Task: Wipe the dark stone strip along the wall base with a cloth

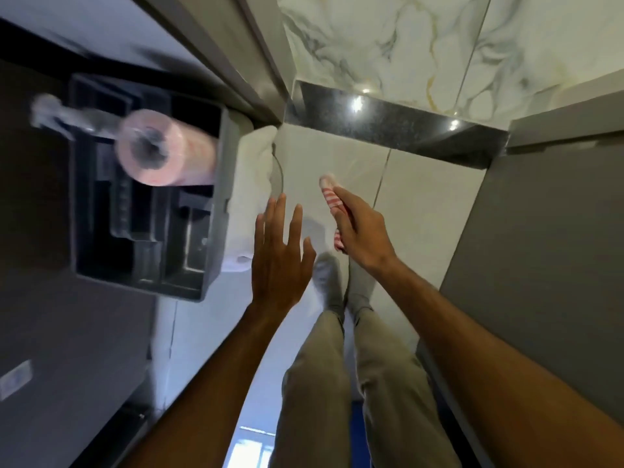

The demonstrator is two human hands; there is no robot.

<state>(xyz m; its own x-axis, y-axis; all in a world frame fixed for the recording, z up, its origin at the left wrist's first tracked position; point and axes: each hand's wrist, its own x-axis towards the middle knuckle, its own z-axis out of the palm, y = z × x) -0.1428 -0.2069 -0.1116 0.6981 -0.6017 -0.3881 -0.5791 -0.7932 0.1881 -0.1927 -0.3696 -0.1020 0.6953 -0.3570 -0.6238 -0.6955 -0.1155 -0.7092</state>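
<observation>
The dark stone strip (395, 125) runs along the foot of the marble wall at the far end of the pale tiled floor. My right hand (361, 231) is closed around a folded red-and-white striped cloth (329, 194), held in the air well short of the strip. One end of the cloth pokes out past my fingers. My left hand (280, 255) hovers beside it with fingers spread and holds nothing. Both hands are above my legs and feet.
A grey caddy (216, 211) with a pink roll (169, 150) in it sits at the left on a dark surface. A white towel (251, 184) lies beside the caddy. A grey cabinet side (540, 231) borders the floor on the right.
</observation>
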